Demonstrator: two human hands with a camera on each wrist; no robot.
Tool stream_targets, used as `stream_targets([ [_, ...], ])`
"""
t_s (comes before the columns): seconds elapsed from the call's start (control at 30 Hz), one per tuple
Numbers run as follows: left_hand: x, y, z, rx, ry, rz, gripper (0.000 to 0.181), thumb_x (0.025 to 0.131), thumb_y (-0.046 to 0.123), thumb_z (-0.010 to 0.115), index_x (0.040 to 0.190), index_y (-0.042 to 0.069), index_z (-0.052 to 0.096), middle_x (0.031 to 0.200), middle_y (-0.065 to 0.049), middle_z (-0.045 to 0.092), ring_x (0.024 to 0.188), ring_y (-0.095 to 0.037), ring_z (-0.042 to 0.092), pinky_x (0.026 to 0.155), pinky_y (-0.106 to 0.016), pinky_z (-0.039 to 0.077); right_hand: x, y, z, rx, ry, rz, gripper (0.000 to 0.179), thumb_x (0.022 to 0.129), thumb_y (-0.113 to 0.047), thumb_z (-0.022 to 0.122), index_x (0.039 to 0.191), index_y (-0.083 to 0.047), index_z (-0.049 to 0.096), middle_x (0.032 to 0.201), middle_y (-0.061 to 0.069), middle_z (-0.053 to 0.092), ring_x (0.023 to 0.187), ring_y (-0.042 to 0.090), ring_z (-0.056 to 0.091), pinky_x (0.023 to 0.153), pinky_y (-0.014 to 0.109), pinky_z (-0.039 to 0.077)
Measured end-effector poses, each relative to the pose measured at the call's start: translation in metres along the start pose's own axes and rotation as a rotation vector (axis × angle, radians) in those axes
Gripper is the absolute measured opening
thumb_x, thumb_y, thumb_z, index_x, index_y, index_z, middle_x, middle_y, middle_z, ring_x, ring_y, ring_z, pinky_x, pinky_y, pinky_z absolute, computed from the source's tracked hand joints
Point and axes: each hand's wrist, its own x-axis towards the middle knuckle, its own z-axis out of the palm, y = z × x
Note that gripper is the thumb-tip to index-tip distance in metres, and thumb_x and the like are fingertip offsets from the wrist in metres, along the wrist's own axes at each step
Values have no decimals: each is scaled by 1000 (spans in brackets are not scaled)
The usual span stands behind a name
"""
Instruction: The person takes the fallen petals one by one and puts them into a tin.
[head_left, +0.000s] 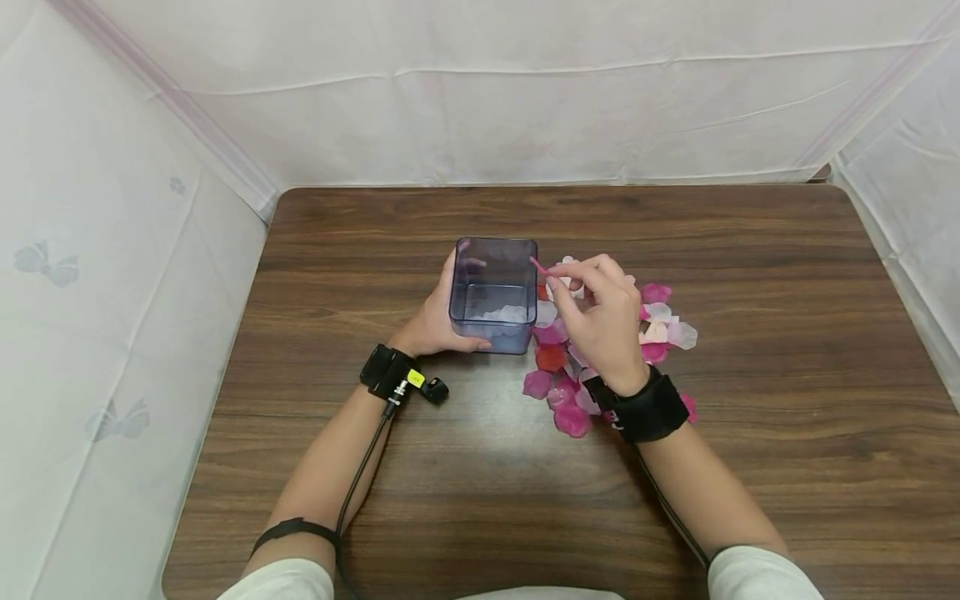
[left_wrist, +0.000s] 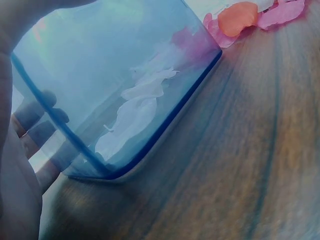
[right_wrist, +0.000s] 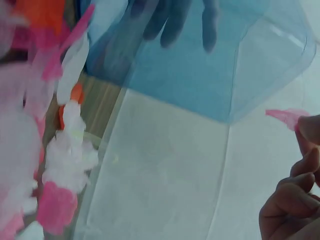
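Observation:
A clear bluish plastic box (head_left: 495,337) stands on the table with its open top up. My left hand (head_left: 438,321) grips it from the left side, thumb at the front and fingers behind. White petals (left_wrist: 132,117) lie on the bottom of the box. Just right of the rim, my right hand (head_left: 603,321) pinches a pink petal (right_wrist: 286,117) between thumb and fingertips, its tip reaching the box's right edge. Beneath and around that hand spreads a loose pile of pink, white and orange-red artificial petals (head_left: 572,419), partly hidden by the hand and wrist.
The brown wood-grain table (head_left: 360,250) extends on all sides of the box and petals. White curtains (head_left: 480,125) hang behind and along both sides of it. Black camera straps (head_left: 386,372) with cables run along both forearms.

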Motion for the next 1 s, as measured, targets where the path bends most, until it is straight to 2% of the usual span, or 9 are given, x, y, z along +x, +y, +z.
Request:
stream_targets([
  [0.13,0,0,1,-17,2,2,138,59,-4,93,158,7,-1,148,-24,34,131,-36,41,112,-52,34,-5,-3,7,59,-44,-13,11,86,-4,79,97,-2,78,78,11,57,70,23,51,56,22,37],
  [0.27,0,0,0,-39,0,-1,137,60,-6,92,158,7,-2,148,-26,33,130,-47,39,110,-62,32,-8,-4,11,76,-90,3,12,85,-4,80,96,-2,79,80,10,59,71,26,52,57,26,40],
  [0.4,0,0,0,-30,-2,-4,137,60,-5,92,158,7,-2,148,-27,32,131,-46,40,111,-62,31,-8,-4,10,69,-129,25,12,85,-6,80,97,-2,78,80,8,60,69,29,52,57,28,40],
  [0.63,1,-2,0,-25,-3,-9,139,58,-5,93,158,7,-2,149,-23,33,131,-35,41,112,-55,33,-1,-2,-1,86,-158,86,12,86,-6,80,97,-3,79,77,6,56,66,21,48,58,19,36],
  [0.8,1,-2,-1,2,-4,-13,139,59,-3,93,159,9,-2,149,-20,34,132,-28,40,112,-45,34,6,5,-15,-22,-188,139,10,87,-6,78,97,-3,79,76,7,55,66,18,46,59,23,34],
  [0.9,1,-1,-1,1,-5,-3,138,59,-4,93,158,8,-2,149,-23,34,132,-33,40,113,-51,33,10,9,-23,-129,-273,183,9,89,-7,76,97,-3,78,75,6,53,63,18,44,57,28,34],
  [1.0,0,-1,0,-9,-5,8,137,58,-6,92,158,6,-2,148,-27,33,132,-41,39,111,-59,31,11,14,-27,-221,-396,222,8,90,-7,74,95,-3,78,76,6,54,64,20,45,58,32,35],
])
